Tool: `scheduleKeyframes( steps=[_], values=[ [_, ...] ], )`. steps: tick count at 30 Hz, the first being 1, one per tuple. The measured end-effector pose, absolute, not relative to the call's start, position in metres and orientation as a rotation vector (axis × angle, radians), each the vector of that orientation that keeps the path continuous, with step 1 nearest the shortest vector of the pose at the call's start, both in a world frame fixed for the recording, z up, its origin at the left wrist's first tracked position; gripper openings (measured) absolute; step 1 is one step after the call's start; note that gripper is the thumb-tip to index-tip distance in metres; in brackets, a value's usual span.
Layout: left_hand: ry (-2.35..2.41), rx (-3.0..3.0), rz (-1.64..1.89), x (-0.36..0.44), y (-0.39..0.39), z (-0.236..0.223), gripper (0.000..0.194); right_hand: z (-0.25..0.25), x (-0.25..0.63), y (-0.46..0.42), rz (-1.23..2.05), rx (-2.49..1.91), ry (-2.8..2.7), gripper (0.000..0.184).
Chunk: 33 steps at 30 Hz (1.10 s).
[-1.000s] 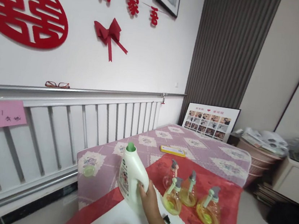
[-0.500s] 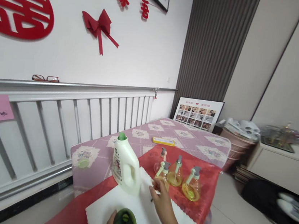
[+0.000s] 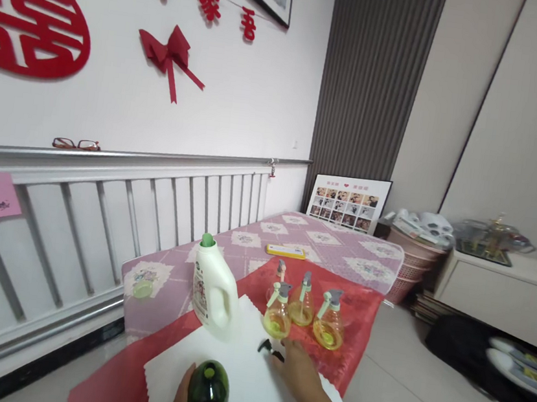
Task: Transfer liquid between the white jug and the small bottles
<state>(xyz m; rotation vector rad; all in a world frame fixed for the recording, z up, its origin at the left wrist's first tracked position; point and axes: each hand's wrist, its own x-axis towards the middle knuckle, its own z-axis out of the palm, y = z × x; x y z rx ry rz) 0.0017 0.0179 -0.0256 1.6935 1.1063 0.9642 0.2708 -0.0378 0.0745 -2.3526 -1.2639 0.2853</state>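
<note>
My left hand (image 3: 181,398) is wrapped round the left side of a dark green bottle (image 3: 209,392), which has an open neck. My right hand (image 3: 295,369) is closed on a small black spray head (image 3: 270,349), held above the white mat with its nozzle pointing left. Just beyond it stand several clear spray bottles with grey and green tops and yellow liquid low inside, among them a near-left one (image 3: 278,316) and a right one (image 3: 329,326). A white detergent jug (image 3: 213,289) with a green spout stands uncapped behind the green bottle.
A scalloped white mat (image 3: 243,367) lies over a red cloth (image 3: 363,310) on the table with a purple patterned tablecloth (image 3: 325,253). A yellow-edged flat case (image 3: 286,251) and a pale green cap (image 3: 143,288) rest on it. A white radiator (image 3: 159,214) lines the wall.
My right hand has drawn back from the spray bottles toward me, and the black spray head now shows clearly in its fingers. The view has shifted slightly right.
</note>
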Motion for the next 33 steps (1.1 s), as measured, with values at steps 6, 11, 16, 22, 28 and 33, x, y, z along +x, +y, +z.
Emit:
scheduleKeyframes(
  steps=[6, 11, 16, 22, 28, 33],
  values=[
    [1.114, 1.774, 1.044, -0.001, 0.015, -0.026, 0.100, 0.080, 0.262, -0.035, 0.406, -2.232, -1.249, 0.012],
    [1.140, 1.796, 1.014, -0.002, 0.012, -0.023, 0.102, 0.122, 0.240, -0.037, 0.621, -1.840, -1.236, 0.030],
    [1.172, 1.788, 0.981, -0.002, 0.011, -0.022, 0.104, 0.180, 0.199, -0.029, 0.954, -1.102, -0.903, 0.040],
    [1.179, 1.767, 0.929, -0.001, 0.010, -0.015, 0.104, 0.201, 0.156, -0.006, 0.984, -0.804, -0.827, 0.037],
    [1.164, 1.776, 0.884, -0.005, 0.011, -0.012, 0.106, 0.164, 0.139, -0.002, 0.984, -1.040, -1.032, 0.043],
    [1.196, 1.765, 0.829, -0.004, 0.010, -0.006, 0.111, 0.128, 0.135, -0.013, 1.034, -1.155, -1.151, 0.036]
  ],
)
